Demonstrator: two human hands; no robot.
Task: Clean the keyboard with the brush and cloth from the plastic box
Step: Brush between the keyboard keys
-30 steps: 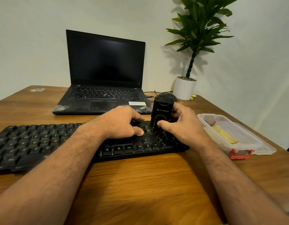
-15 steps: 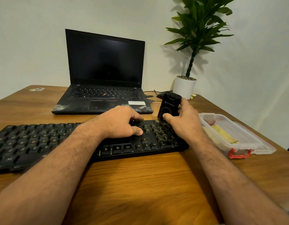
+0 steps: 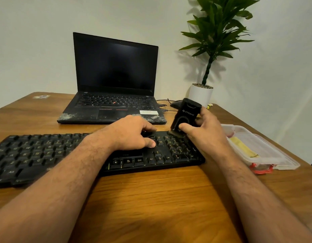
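Observation:
A black keyboard (image 3: 46, 155) lies across the wooden table in front of me. My right hand (image 3: 204, 135) grips a black handheld brush (image 3: 185, 116), tilted, with its bristle end touching the far right corner of the keyboard above the number pad. My left hand (image 3: 134, 135) rests on the keys left of the number pad, fingers bent, thumb on the keys. A clear plastic box (image 3: 267, 155) with red clips stands open to the right; a yellow cloth (image 3: 243, 149) lies inside it.
An open black laptop (image 3: 115, 88) sits behind the keyboard with cables at its right side. A potted plant in a white pot (image 3: 201, 94) stands at the back right near the wall. The table's right edge runs close behind the box.
My right hand has moved the brush away from me, from the number pad to the keyboard's far right corner, then tilted it. My left hand has stayed put on the keys.

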